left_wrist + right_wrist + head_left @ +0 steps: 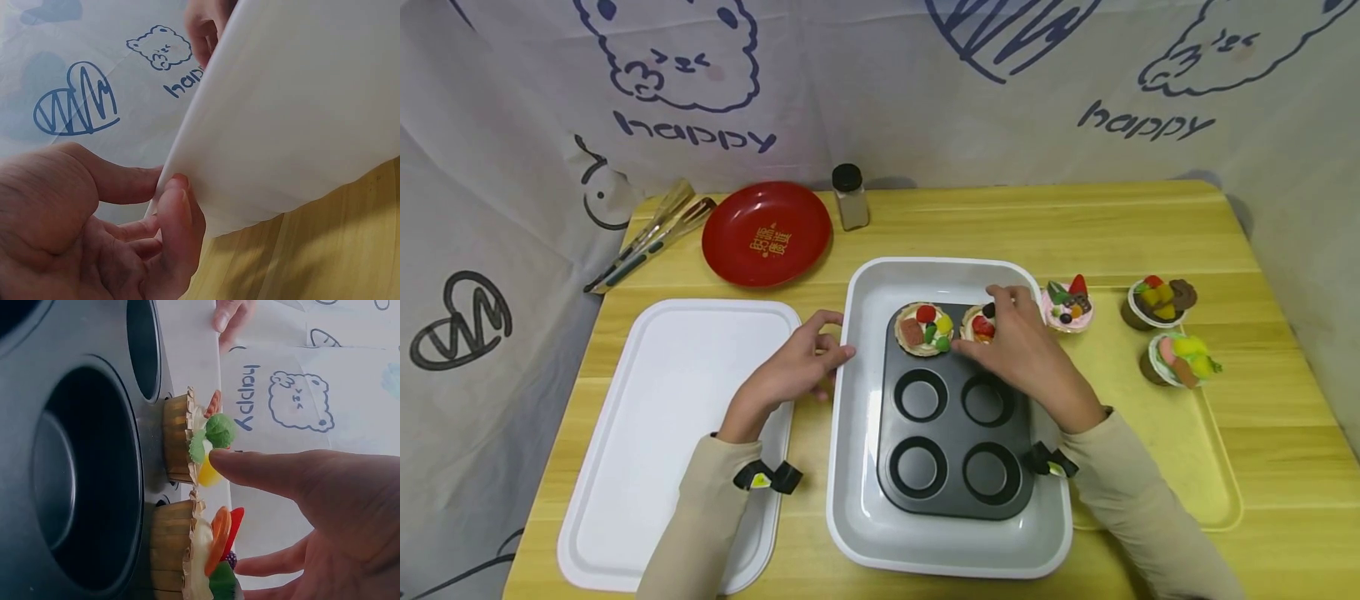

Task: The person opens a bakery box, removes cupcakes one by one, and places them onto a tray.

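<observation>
A dark six-cup muffin tin (953,425) lies inside a deep white tray (951,560). My left hand (797,360) is at the tray's left side; in the left wrist view its thumb and fingers pinch the rim (187,134). Two toy cupcakes with fruit toppings sit in the tin's far row, a left one (924,330) and a right one (974,327). My right hand (1030,346) reaches over the right cupcake, partly hiding it. In the right wrist view its thumb (262,470) is straight beside the left cupcake's toppings, fingertips at the right one's topping.
At right, a yellow tray (1187,454) bears a pink cupcake (1066,307) and two brown-cased ones (1157,302). A white tray or lid (677,433) lies left. Behind are a red plate (767,233), a black-capped jar (851,200) and tongs (658,237).
</observation>
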`<action>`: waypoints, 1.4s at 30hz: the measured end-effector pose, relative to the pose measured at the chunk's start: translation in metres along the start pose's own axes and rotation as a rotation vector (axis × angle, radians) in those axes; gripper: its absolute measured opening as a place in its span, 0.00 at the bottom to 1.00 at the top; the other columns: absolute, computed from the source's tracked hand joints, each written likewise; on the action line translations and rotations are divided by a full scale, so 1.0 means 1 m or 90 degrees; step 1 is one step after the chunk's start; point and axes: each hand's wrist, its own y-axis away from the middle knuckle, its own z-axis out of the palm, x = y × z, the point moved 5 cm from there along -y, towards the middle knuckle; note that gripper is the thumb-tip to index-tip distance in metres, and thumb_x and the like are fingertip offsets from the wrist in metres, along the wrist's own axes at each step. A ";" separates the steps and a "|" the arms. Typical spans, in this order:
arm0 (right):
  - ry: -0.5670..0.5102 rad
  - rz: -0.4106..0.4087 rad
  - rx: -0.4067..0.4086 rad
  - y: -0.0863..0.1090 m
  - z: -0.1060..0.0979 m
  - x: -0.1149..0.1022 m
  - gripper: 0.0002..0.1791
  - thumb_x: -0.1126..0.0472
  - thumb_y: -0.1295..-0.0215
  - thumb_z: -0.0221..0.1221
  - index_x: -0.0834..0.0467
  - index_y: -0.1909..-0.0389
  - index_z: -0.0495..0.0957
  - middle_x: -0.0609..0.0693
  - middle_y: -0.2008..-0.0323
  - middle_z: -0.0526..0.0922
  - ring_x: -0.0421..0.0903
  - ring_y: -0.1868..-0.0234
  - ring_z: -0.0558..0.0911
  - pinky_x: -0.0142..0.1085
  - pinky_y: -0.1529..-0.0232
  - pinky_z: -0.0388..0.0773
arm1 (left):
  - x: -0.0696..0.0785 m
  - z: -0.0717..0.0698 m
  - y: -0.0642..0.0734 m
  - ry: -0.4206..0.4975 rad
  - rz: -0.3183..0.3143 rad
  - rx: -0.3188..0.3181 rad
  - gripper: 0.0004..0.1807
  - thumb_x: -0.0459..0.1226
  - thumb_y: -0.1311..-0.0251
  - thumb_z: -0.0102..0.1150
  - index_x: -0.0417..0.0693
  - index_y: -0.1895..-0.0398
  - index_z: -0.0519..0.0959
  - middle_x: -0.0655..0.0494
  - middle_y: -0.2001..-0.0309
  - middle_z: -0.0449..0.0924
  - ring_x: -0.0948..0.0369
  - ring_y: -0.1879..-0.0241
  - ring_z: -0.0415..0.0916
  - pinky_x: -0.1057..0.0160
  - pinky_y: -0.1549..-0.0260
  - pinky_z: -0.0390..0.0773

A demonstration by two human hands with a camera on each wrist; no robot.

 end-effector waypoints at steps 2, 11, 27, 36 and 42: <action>0.006 0.007 -0.008 -0.001 0.001 0.001 0.52 0.46 0.44 0.72 0.73 0.30 0.57 0.76 0.35 0.61 0.67 0.43 0.71 0.61 0.46 0.75 | 0.001 0.000 0.001 -0.001 0.000 0.001 0.28 0.36 0.29 0.55 0.39 0.31 0.58 0.38 0.64 0.76 0.54 0.73 0.74 0.61 0.81 0.80; 0.045 0.041 -0.045 -0.003 0.006 0.003 0.48 0.48 0.45 0.72 0.75 0.36 0.61 0.73 0.48 0.71 0.65 0.52 0.75 0.57 0.52 0.78 | -0.003 -0.001 -0.002 0.004 -0.003 0.002 0.28 0.37 0.29 0.55 0.40 0.31 0.58 0.38 0.63 0.77 0.54 0.73 0.74 0.60 0.81 0.80; 0.079 0.010 -0.044 -0.010 0.009 0.007 0.34 0.57 0.46 0.69 0.80 0.50 0.69 0.69 0.59 0.70 0.60 0.59 0.71 0.49 0.61 0.76 | -0.004 -0.001 -0.001 0.000 -0.012 0.006 0.27 0.37 0.29 0.56 0.43 0.31 0.59 0.39 0.63 0.77 0.54 0.73 0.74 0.60 0.81 0.81; 0.076 0.001 -0.030 -0.013 0.009 0.009 0.33 0.57 0.49 0.69 0.80 0.53 0.70 0.69 0.60 0.71 0.60 0.60 0.72 0.49 0.63 0.76 | -0.003 -0.001 -0.002 -0.002 -0.011 0.003 0.28 0.38 0.29 0.56 0.42 0.31 0.59 0.39 0.63 0.77 0.54 0.73 0.74 0.60 0.80 0.80; 0.069 0.005 -0.030 -0.013 0.009 0.009 0.33 0.58 0.49 0.69 0.79 0.53 0.70 0.68 0.59 0.71 0.59 0.61 0.72 0.48 0.62 0.77 | -0.005 -0.001 -0.002 -0.005 -0.013 0.004 0.29 0.37 0.29 0.56 0.42 0.30 0.59 0.40 0.65 0.76 0.54 0.74 0.73 0.60 0.81 0.80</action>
